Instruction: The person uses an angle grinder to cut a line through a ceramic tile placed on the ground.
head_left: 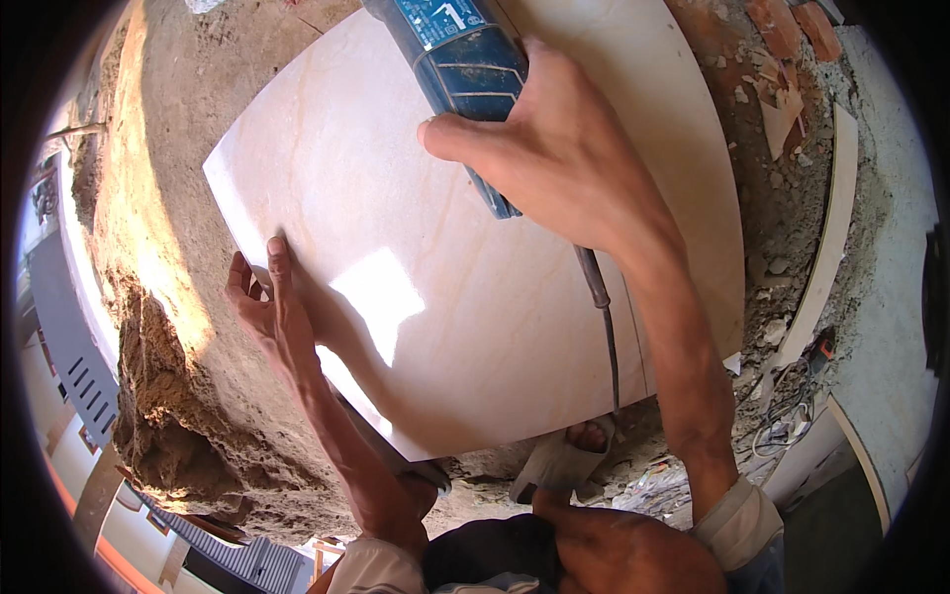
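Fingers of the right hand (574, 153) wrapped around a blue power tool (460, 74) over a pale tile (515, 327)

Grasps the tool's housing from the right, with the thumb (460, 139) laid across its upper side and the other fingers mostly hidden behind the hand. Sits above the far middle of the tile; cannot tell contact from a small gap between tool and surface. Trails a dark cord (598, 282) from the near end, down over the tile toward the person's feet.

At the tile's left edge, the left hand (284, 317), with one digit stretched over the upper face and the rest bent just outside the edge. Spread only narrowly; cannot tell a pinch on the edge from a loose rest beside it.

Lies broad and pale on brown ground (178, 198), directly in front of the person. Bears a thin dark line (643, 361) along the right part and a bright patch of sunlight (381, 302) near the left hand.

Beyond the right edge, broken bricks (774, 28), a long pale strip (831, 238) and tangled cables (782, 434). Just past the near edge, a sandalled foot (569, 457). Far left, a grey slotted panel (69, 332).
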{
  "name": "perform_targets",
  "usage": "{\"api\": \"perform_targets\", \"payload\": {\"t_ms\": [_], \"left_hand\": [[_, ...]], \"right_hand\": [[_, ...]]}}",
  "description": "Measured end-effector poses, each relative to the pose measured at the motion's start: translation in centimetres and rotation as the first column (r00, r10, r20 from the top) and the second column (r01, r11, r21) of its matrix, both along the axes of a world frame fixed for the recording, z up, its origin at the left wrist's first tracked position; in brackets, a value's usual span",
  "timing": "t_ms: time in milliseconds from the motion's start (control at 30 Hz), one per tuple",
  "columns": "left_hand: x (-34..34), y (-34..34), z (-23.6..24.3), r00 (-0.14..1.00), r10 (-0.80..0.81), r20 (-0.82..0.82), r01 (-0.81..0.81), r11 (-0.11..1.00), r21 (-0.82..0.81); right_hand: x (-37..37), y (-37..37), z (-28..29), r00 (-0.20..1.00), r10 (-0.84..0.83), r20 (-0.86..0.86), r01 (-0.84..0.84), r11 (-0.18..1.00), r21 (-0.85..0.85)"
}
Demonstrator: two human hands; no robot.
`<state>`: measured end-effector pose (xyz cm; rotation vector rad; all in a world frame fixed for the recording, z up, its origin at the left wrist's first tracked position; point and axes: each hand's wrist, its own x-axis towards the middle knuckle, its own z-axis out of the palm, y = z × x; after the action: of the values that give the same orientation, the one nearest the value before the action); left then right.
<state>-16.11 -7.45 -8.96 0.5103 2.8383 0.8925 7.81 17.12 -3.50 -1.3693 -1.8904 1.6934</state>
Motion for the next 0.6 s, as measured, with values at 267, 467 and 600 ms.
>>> {"api": "perform_targets", "payload": {"t_ms": [267, 467, 600], "left_hand": [[-0.7, -1.5, -0.6, 0.986, 0.092, 0.138, -0.079, 0.992, -0.097], [0.0, -0.9, -0.1, 0.983, 0.076, 0.166, -0.07, 0.997, -0.044], [0.2, -1.0, -0.4, 0.993, 0.014, 0.115, -0.016, 1.0, 0.016]], "right_hand": [[0.9, -0.8, -0.3, 0.999, 0.047, 0.018, -0.048, 0.996, 0.073], [1.3, -1.5, -0.2, 1.0, 0.013, -0.005, -0.013, 0.998, 0.065], [1.5, -1.6, -0.1, 1.0, 0.025, 0.004, -0.025, 0.999, 0.045]]}}
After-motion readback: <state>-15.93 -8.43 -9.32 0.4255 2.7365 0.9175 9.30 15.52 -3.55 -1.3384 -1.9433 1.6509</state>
